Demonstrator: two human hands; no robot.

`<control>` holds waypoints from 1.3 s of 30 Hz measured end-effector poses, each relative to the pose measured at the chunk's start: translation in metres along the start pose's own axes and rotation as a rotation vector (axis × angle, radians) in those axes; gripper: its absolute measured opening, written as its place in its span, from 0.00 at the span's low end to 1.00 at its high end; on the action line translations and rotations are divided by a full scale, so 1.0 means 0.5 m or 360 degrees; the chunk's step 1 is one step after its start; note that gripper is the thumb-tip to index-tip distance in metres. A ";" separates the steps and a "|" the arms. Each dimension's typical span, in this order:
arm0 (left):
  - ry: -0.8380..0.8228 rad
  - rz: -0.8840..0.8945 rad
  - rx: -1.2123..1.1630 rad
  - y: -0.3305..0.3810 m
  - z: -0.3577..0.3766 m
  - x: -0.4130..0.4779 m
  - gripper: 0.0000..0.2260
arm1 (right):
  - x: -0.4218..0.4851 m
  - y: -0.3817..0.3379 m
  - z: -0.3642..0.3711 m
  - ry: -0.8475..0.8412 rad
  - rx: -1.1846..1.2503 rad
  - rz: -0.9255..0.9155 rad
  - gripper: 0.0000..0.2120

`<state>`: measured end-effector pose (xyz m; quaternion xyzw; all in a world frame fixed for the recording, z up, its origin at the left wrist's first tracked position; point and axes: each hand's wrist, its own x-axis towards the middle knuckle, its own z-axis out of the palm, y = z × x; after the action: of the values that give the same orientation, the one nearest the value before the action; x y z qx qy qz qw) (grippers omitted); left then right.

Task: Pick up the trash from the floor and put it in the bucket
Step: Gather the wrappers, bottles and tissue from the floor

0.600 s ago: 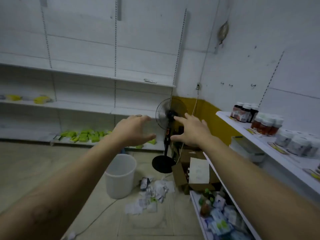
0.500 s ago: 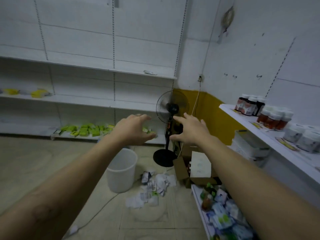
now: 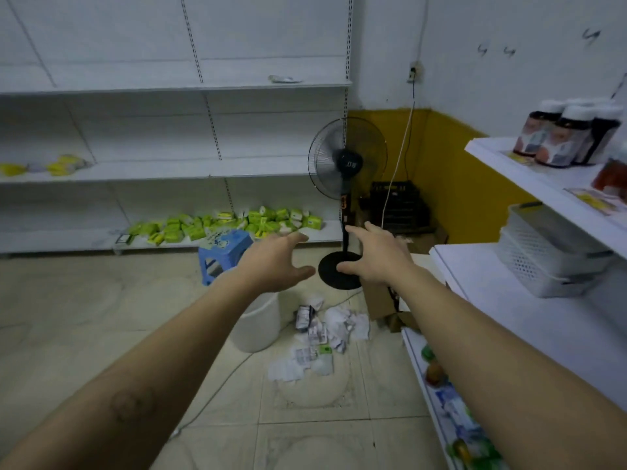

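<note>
Nothing of the job looks started, as I judge it; my left hand (image 3: 276, 262) is stretched out in front of me with fingers spread and nothing in it; under that forearm stands the white bucket (image 3: 259, 325) on the floor (image 3: 84, 320), its mouth hidden by my arm, so I cannot tell whether anything lies inside; just right of the bucket the trash (image 3: 320, 334), a loose heap of crumpled papers and small wrappers, is scattered over the tiles, close to the bucket's side and trailing toward me; my right hand (image 3: 375, 257) reaches forward too, palm down, fingers apart, empty, well above the heap; so every piece seems left to gather, and I reckon both hands must come down to the pile before any of it goes in.
</note>
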<state>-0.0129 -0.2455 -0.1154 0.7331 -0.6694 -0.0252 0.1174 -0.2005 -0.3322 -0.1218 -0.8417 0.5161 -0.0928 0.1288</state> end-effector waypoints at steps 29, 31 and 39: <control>-0.0376 -0.0437 -0.0526 -0.504 0.644 0.671 0.24 | 0.782 0.125 0.631 -0.0381 0.0313 0.0445 0.31; -0.0378 -0.0479 -0.0510 -0.516 0.713 0.695 0.23 | 0.817 0.165 0.692 -0.0408 0.0326 0.0470 0.30; -0.0486 -0.0791 -0.0690 -0.526 1.059 0.736 0.25 | 0.904 0.343 1.000 -0.0600 0.0418 0.0470 0.31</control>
<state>0.1785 -0.6622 -0.6393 0.8193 -0.4596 -0.3035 0.1592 0.0028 -0.7496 -0.6396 -0.7357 0.5838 0.0193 0.3429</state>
